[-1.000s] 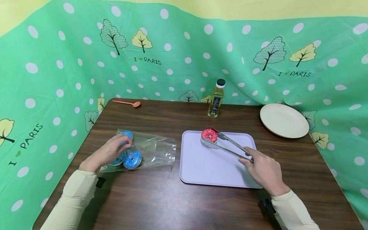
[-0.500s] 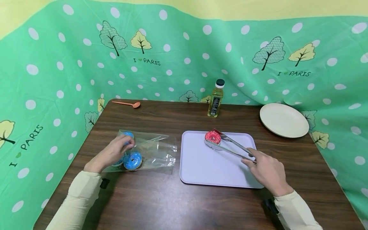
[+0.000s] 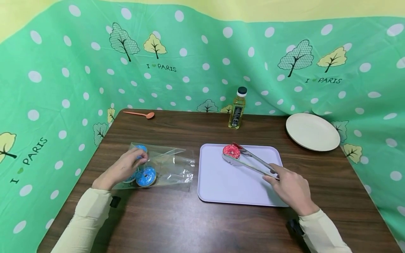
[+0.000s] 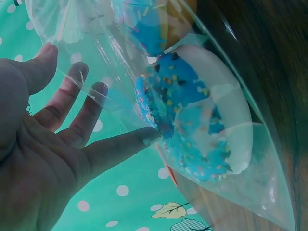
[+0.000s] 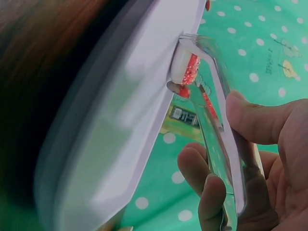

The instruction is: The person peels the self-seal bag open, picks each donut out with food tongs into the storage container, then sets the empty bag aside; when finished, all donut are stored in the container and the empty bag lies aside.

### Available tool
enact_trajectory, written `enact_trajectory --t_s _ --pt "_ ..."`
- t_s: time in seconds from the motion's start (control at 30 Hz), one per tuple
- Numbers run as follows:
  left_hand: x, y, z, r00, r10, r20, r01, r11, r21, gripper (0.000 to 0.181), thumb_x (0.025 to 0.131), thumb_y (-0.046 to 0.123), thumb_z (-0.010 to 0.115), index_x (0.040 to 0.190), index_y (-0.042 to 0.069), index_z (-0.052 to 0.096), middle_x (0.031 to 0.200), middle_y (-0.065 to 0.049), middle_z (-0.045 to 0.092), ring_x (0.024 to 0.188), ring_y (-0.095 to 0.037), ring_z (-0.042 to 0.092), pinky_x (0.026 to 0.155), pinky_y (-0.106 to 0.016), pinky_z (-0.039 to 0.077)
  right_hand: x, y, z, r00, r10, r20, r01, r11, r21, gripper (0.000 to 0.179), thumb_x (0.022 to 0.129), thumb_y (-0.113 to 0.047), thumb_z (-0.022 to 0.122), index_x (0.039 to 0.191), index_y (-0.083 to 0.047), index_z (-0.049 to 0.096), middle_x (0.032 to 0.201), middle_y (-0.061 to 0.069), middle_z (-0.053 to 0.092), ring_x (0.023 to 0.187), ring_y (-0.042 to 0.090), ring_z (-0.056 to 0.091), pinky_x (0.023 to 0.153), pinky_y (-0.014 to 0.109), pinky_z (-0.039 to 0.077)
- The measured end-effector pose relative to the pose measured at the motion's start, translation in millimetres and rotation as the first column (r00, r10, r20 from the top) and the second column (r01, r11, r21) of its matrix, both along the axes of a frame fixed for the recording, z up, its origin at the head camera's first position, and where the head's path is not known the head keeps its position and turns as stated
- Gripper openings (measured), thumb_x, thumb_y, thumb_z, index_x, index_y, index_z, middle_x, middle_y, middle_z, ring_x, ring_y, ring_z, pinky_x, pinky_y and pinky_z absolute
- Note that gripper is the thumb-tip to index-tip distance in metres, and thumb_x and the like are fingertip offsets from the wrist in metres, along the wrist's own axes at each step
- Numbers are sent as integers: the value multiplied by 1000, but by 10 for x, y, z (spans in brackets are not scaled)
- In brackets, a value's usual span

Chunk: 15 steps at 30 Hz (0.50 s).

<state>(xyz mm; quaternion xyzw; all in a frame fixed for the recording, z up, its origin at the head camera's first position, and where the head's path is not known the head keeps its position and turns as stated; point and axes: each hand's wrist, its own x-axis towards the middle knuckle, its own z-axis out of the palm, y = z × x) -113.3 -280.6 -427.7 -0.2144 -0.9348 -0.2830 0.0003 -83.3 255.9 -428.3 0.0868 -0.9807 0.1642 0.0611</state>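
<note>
steel tongs (image 5: 233, 159) are seemingly seizing donut (image 3: 227, 150) by tray (image 3: 227, 182) far edge, right fingers (image 5: 212, 193) clasping them, left fingers (image 4: 115, 151) spread against bag (image 3: 180, 165); lifting needs squeezing.

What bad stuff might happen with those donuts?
If the right hand loosens, the red-iced donut between the tips of the metal tongs might slip onto the lilac tray.

If the left hand tugs the clear plastic bag it touches, the blue-iced donuts inside might shift.
</note>
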Motion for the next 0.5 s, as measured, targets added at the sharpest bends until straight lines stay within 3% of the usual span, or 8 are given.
enact_trajectory --t_s 0.23,0.5 --pt "0 -5 -14 1000 9 1 -9 1000 1 7 103 10 57 99 9 62 95 3 56 84 -16 52 73 -40 47 -57 -92 -14 999 31 -38 -31 1000 -1 44 88 -35 78 124 -10 69 97 13 73 61 24 61 43 40 39" --pt "3 -18 -20 1000 25 -3 -25 1000 6 8 104 11 56 100 10 63 97 2 57 87 -16 53 75 -41 48 -44 -104 -4 999 20 -36 -21 999 -30 51 86 -34 81 128 -9 66 91 8 72 68 24 64 45 41 41"
